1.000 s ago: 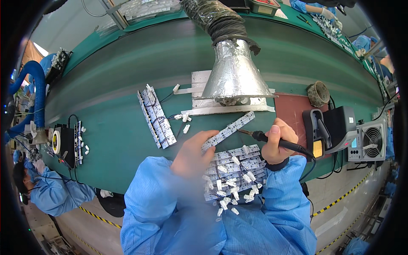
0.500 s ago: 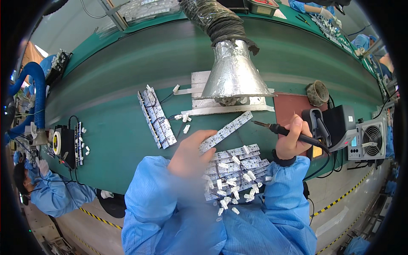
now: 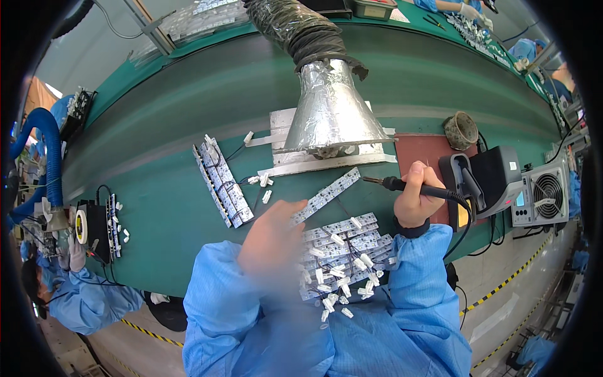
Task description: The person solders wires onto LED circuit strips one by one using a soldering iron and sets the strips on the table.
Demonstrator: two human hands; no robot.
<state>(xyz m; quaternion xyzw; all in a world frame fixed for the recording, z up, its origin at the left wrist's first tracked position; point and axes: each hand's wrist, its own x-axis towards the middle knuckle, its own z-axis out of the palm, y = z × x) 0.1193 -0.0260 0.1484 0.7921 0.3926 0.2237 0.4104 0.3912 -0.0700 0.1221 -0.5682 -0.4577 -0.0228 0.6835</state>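
From where I stand, nearest are the person's blue sleeves (image 3: 421,270), and between them a pile of white strips (image 3: 342,235) lies on the green table (image 3: 163,220), with white plugs (image 3: 344,288) on dark wires scattered over its near side. Just beyond the pile, the left hand (image 3: 271,232), partly blurred, pinches the near end of a single strip (image 3: 326,195), fingers closed narrowly on it; that strip slants away to the right, its far end sticking out free. The right hand (image 3: 418,198), a dark band (image 3: 411,230) at its wrist, is wrapped around a soldering iron (image 3: 394,183), whose tip points left and sits just beside the strip's far end, seemingly a little apart from it. Off to the left stands a black box (image 3: 94,229), with another worker in blue (image 3: 94,301) beyond the table's edge. Farther in from the left hand lies a second stack of strips (image 3: 223,185), a few plugs near it. To the right of the right hand are the iron's black stand (image 3: 461,182), a red mat (image 3: 418,151) and a pale box with a fan (image 3: 546,191). Past those come a rough cup (image 3: 460,131) and a silver hood (image 3: 330,110) over a white board (image 3: 282,122), with a wrapped hose (image 3: 301,31) rising behind. Farthest off, at the upper right, a gloved hand (image 3: 470,11) is near more white pieces (image 3: 477,38).
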